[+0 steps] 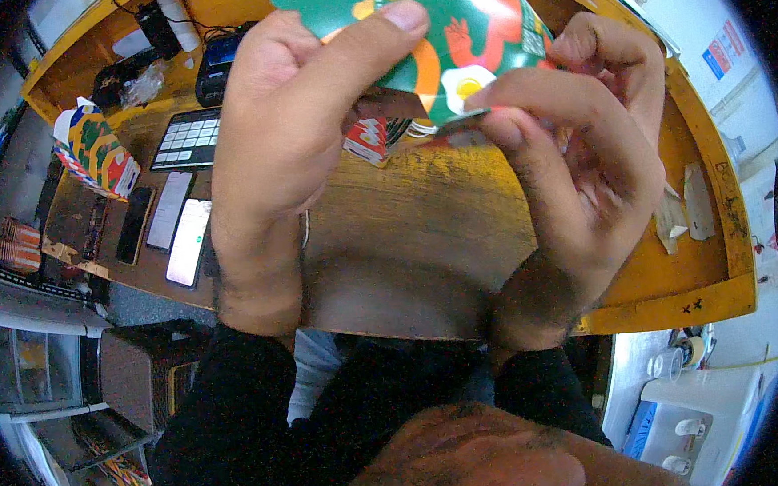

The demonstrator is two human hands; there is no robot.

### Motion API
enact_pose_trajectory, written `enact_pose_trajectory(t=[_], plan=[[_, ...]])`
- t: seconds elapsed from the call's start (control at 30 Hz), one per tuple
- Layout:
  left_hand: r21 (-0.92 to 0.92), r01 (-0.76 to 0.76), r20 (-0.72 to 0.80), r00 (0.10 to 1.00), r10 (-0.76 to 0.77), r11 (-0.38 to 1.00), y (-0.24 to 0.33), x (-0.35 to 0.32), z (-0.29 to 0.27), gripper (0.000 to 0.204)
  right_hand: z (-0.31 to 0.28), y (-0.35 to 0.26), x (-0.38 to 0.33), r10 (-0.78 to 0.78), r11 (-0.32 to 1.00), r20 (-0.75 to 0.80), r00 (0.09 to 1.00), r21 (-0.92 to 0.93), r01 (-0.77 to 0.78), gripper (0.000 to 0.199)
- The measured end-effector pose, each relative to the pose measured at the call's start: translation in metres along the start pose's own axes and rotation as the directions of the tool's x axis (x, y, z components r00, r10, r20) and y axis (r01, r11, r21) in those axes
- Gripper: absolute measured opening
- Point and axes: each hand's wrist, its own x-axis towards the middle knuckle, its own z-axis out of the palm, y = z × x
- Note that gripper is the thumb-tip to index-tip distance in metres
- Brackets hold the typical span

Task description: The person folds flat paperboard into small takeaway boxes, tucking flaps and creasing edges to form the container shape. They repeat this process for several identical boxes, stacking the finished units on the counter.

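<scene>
Close in front of me, above the table, I hold a green printed paperboard piece (484,50) with orange, pink and fried-egg shapes. Its top edge runs out of the picture. My left hand (267,135) grips its left side, the thumb pressed flat on the printed face and the fingers hidden behind. At the lower right corner, my right hand (596,132) pinches the edge between thumb and forefinger, its other fingers curled. Whether the piece is a flat sheet or a folded carton, I cannot tell. Partly hidden behind it, a small red printed item (367,142) lies on the table.
A raised yellow rim borders the wooden table (406,233). At left are two lit phones (190,242), a dark phone (136,225), a tablet (187,139) and a patterned carton (97,154). A black device (215,71) and cables stand behind. A clear cup (665,365) sits lower right.
</scene>
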Motion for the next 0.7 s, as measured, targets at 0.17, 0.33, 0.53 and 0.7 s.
enact_pose_trajectory(t=[0.17, 0.33, 0.53, 0.7], plan=[[-0.028, 0.105, 0.084, 0.991, -0.103, 0.994, -0.007, 0.004, -0.012, 0.027, 0.005, -0.005, -0.001, 0.222, 0.969, -0.059, 0.973, 0.121, -0.214, 0.016], [-0.026, 0.135, 0.022, 0.991, -0.135, 0.99, -0.007, -0.004, 0.001, 0.035, 0.005, 0.003, -0.002, 0.248, 0.931, -0.108, 0.963, 0.3, -0.206, 0.017], [0.061, 0.088, 0.064, 0.994, -0.091, 0.994, -0.022, 0.003, -0.008, 0.039, -0.004, 0.011, 0.002, -0.015, 0.998, 0.008, 1.0, 0.068, 0.014, 0.018], [-0.158, 0.051, 0.167, 0.986, -0.024, 0.986, -0.023, 0.003, -0.005, 0.034, 0.002, 0.012, 0.0, -0.064, 0.998, 0.036, 0.997, 0.028, 0.063, 0.017]])
